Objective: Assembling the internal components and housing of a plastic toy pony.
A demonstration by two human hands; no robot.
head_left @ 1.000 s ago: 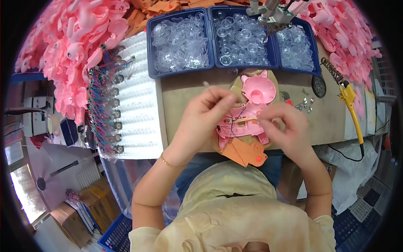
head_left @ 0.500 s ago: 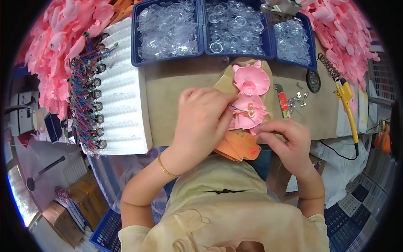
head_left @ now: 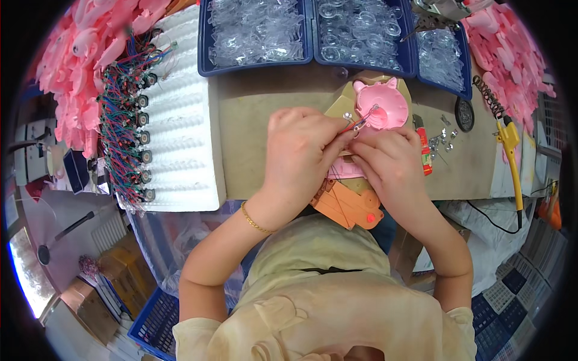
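The left hand [head_left: 301, 150] is closing its grip on a thin metal tool [head_left: 360, 122] — fingers pinched tight around it. The tool's long line is running up and to the right from that grip, and its tip is touching the round pink pig face [head_left: 380, 109]. So the pig face is lying just past the left grip, up and to the right, on the brown surface [head_left: 265, 102].

The right hand [head_left: 391, 165] is sitting just beside the left one, below the pig face. Its fingers are curled down onto a pink toy part [head_left: 346, 171] — pressing it, but how tightly I cannot tell. Both hands are close to the pig face; the left one is the one reaching it with the tool. An orange piece [head_left: 349, 207] is poking out below both grips.
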